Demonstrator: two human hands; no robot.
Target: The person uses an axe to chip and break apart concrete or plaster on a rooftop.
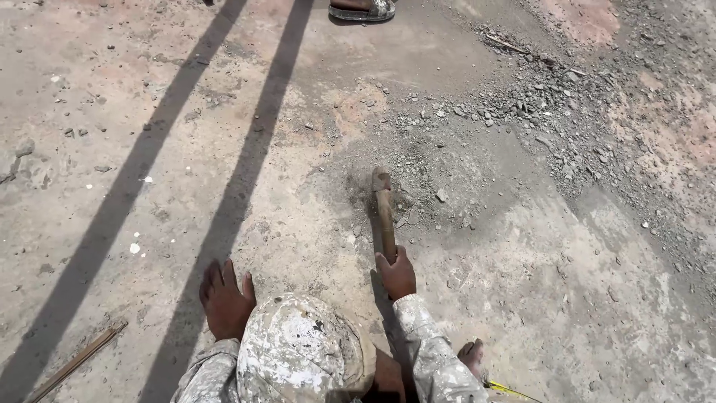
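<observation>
My right hand (396, 275) is closed around the lower end of a hammer's wooden handle (385, 224). The hammer's head (380, 179) touches the ground at the edge of a patch of grey crushed stone (447, 160). My left hand (224, 298) lies flat on the bare concrete with its fingers spread and holds nothing. Both sleeves are pale, stained cloth. A rounded bulge of the same cloth (298, 351) sits between my arms; whether it is a knee or a cap I cannot tell.
Loose gravel and rubble (552, 112) spread across the upper right. Another person's sandalled foot (362, 9) stands at the top edge. A thin rusty rod (78, 358) lies at the lower left. Two long shadows cross the floor diagonally. A yellow strip (511, 390) shows at the bottom.
</observation>
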